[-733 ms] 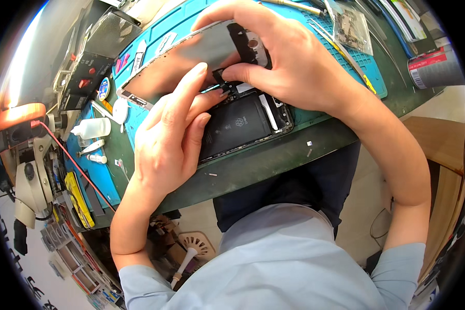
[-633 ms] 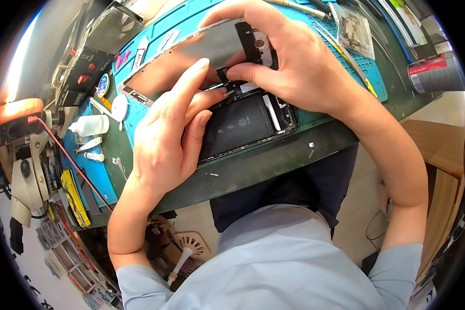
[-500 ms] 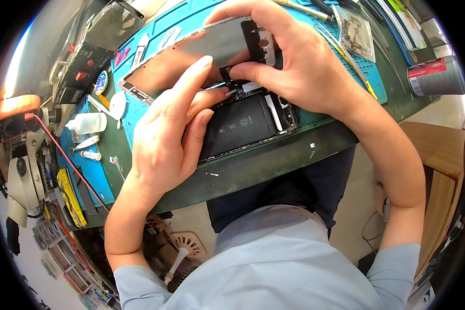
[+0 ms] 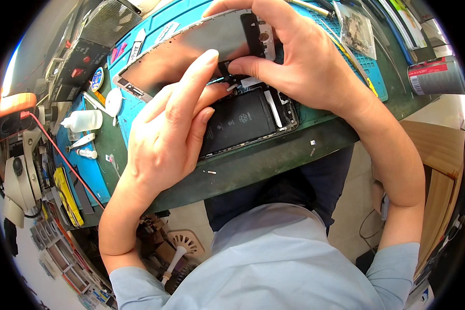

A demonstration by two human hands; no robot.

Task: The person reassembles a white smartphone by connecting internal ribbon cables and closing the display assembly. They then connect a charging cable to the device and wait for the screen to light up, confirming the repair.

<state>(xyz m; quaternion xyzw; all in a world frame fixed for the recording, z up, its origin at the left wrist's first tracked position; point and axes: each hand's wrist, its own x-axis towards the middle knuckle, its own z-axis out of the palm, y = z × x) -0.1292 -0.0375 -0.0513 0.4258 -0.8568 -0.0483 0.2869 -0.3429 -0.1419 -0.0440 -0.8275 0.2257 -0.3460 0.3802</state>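
Note:
An opened phone lies at the front edge of the blue mat, its black battery (image 4: 240, 123) facing up in the phone body (image 4: 287, 114). Tilted up behind it stands the screen panel (image 4: 191, 44), its shiny metal back toward me. My right hand (image 4: 305, 62) grips the panel's right end, fingers over the top edge and thumb by a black flex cable (image 4: 223, 68). My left hand (image 4: 165, 119) reaches over the phone's left part. Its index finger points up before the panel; another fingertip presses near the connectors between panel and body. Whether it pinches anything is hidden.
Left of the blue mat (image 4: 144, 15) stand a white dropper bottle (image 4: 82, 120), a black power unit (image 4: 77, 64) and a microscope stand (image 4: 23, 173). Tweezers (image 4: 349, 54), a bag of parts (image 4: 355, 31) and a can (image 4: 436, 76) are at the right. Small scraps (image 4: 209, 172) dot the table edge.
The view has shifted slightly. My left fingertip has moved a little at the connectors, while my right hand keeps holding the screen panel tilted.

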